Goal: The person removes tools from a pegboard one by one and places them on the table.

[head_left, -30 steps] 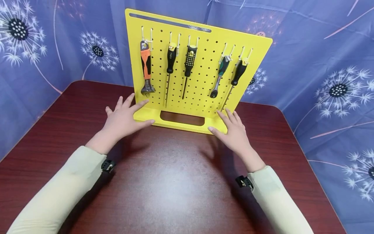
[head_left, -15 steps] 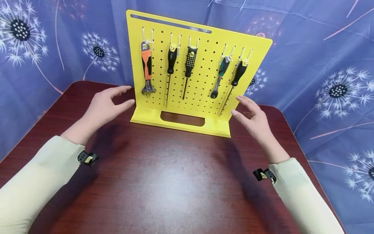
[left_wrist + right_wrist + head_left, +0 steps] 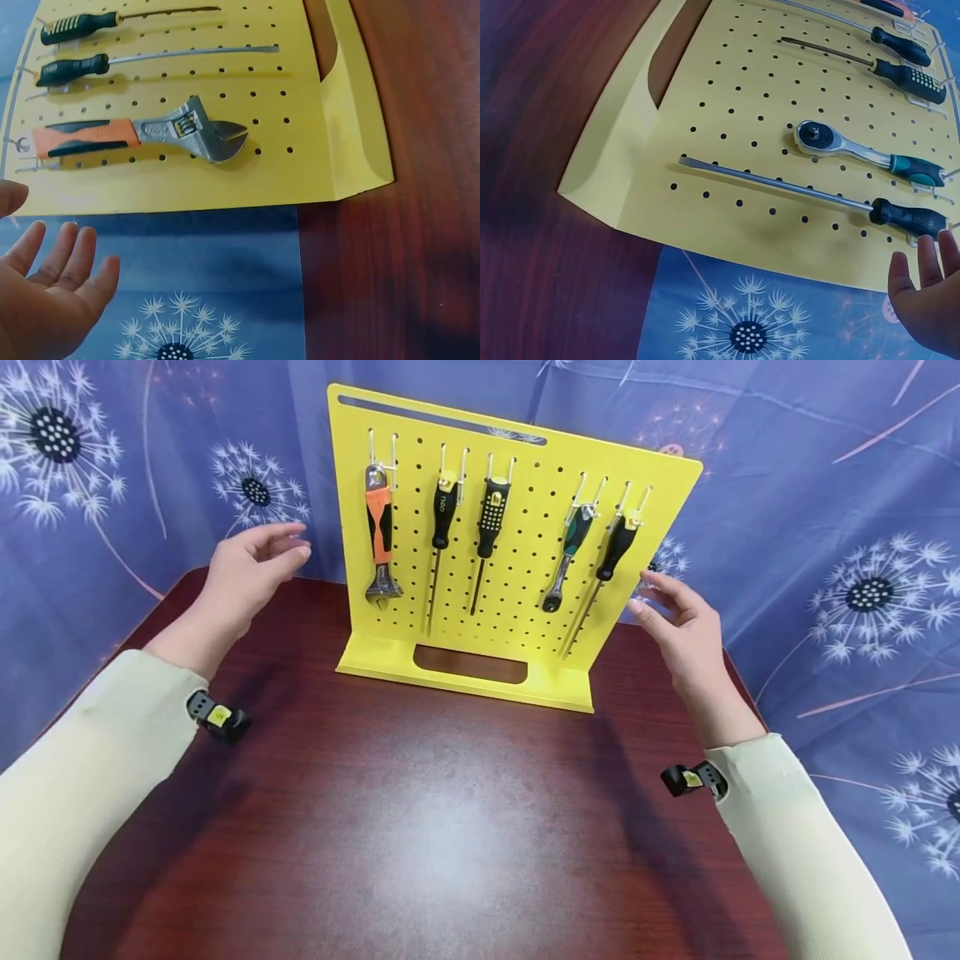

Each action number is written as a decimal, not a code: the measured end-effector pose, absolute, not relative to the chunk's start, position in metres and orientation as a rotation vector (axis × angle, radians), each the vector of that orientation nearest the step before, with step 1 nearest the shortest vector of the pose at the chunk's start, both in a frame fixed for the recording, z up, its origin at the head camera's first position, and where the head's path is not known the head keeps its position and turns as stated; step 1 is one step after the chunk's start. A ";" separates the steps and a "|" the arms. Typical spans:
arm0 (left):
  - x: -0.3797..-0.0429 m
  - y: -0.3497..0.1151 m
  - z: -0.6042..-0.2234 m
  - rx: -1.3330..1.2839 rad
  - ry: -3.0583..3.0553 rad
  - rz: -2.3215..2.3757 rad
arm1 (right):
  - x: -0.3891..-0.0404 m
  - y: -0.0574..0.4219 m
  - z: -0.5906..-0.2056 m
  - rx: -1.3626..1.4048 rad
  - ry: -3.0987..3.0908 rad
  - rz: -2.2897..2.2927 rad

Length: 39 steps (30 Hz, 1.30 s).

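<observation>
A yellow pegboard [image 3: 517, 535] stands upright on its foot, with tools hanging from white hooks. At its left is an adjustable wrench [image 3: 379, 535] with an orange and black grip. Two screwdrivers, one plain-handled [image 3: 444, 514] and one with a dotted handle [image 3: 491, 518], hang near the middle. Toward the right are a green-handled ratchet wrench [image 3: 570, 552] and a long black-handled screwdriver [image 3: 617, 547]. My left hand [image 3: 251, 572] is raised left of the board, fingers loosely bent, holding nothing. My right hand [image 3: 686, 622] is just beyond the right edge, its fingertips near it, also holding nothing.
The board stands toward the back of a dark red wooden table [image 3: 450, 810]. Behind and around the table hangs a blue curtain [image 3: 840, 485] with a dandelion print. A black wrist camera [image 3: 217, 717] sits at the left cuff, another camera [image 3: 693, 779] at the right.
Both hands have left the board's foot, spreading outward to either side and then rising along the board's edges. The pegboard and its hanging tools stay in place.
</observation>
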<state>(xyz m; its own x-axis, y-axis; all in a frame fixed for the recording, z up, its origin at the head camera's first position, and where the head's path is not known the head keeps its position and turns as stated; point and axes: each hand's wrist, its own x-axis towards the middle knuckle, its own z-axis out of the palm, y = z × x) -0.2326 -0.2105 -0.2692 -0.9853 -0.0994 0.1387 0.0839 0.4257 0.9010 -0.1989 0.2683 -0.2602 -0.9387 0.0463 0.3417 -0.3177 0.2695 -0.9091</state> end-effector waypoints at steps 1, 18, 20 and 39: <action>-0.236 -0.210 -0.267 0.032 -2.500 -1.622 | -0.201 0.268 -0.259 0.249 -2.227 1.719; -0.280 -0.199 -0.250 0.162 -2.405 -2.010 | -0.236 0.258 -0.249 0.193 -1.911 1.914; -0.283 -0.199 -0.249 0.177 -2.412 -2.003 | -0.239 0.258 -0.249 0.198 -1.901 1.915; -0.309 -0.188 -0.248 0.200 -2.382 -2.019 | -0.261 0.259 -0.258 0.086 -1.812 1.982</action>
